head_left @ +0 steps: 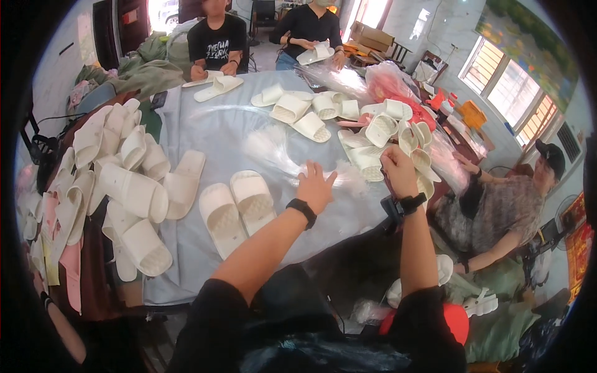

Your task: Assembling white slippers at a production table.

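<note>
My left hand reaches over the table with its fingers spread. It touches, or hovers just above, a loose bundle of thin clear plastic strands that fans out on the cloth. My right hand is raised beside the heap of slippers on the right, its fingers pinched together. Whatever it may hold is too small to make out. A pair of cream slide slippers lies side by side near my left forearm, toes away from me.
A grey cloth covers the table. Cream slippers are heaped at the left, and more slippers lie at the right. Two people sit or stand at the far side handling slippers; another person sits at the right. Clear plastic bags lie behind.
</note>
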`<state>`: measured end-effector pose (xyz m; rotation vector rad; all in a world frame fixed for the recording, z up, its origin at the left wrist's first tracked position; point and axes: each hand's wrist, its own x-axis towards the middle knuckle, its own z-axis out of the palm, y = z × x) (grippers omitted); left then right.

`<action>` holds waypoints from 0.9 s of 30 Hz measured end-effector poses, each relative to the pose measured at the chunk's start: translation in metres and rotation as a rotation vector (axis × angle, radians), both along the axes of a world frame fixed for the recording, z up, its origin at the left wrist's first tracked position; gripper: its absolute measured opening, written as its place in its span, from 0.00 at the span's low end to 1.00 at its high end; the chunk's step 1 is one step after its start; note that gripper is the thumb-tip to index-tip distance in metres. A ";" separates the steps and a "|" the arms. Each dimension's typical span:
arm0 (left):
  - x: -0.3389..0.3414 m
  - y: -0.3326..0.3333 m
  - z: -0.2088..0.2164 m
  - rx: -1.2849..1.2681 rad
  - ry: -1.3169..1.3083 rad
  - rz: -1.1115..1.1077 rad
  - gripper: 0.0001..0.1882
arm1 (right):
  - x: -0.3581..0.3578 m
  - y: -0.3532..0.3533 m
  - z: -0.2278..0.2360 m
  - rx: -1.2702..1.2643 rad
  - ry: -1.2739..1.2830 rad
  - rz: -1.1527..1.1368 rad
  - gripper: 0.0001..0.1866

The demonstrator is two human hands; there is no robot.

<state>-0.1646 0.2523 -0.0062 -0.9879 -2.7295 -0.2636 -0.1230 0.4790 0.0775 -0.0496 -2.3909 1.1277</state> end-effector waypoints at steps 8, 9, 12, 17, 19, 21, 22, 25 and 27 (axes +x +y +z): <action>-0.022 0.017 -0.027 -0.068 -0.114 0.096 0.38 | 0.018 0.038 0.045 0.307 0.255 -0.265 0.04; -0.024 0.019 -0.030 -0.044 -0.093 0.091 0.38 | 0.023 0.047 0.051 0.319 0.360 -0.340 0.04; -0.026 0.016 -0.035 -0.013 -0.068 0.097 0.38 | 0.042 0.059 0.074 0.330 0.475 -0.448 0.03; -0.021 0.004 -0.018 0.017 -0.079 0.112 0.36 | 0.072 0.036 0.078 0.122 0.487 -0.420 0.03; -0.008 -0.002 0.005 0.098 0.017 0.074 0.32 | 0.084 0.015 0.074 0.010 0.520 -0.335 0.01; 0.014 -0.015 0.030 0.186 0.117 0.041 0.31 | 0.095 0.001 0.065 0.017 0.481 -0.315 0.01; 0.029 -0.025 0.044 0.270 0.213 0.010 0.30 | 0.098 -0.008 0.059 0.045 0.484 -0.267 0.02; 0.076 -0.066 0.080 0.732 -0.108 -0.140 0.30 | 0.109 -0.050 0.044 -0.019 0.436 -0.111 0.05; 0.104 -0.089 0.087 0.782 -0.092 -0.139 0.32 | 0.114 -0.069 0.026 -0.006 0.381 0.040 0.05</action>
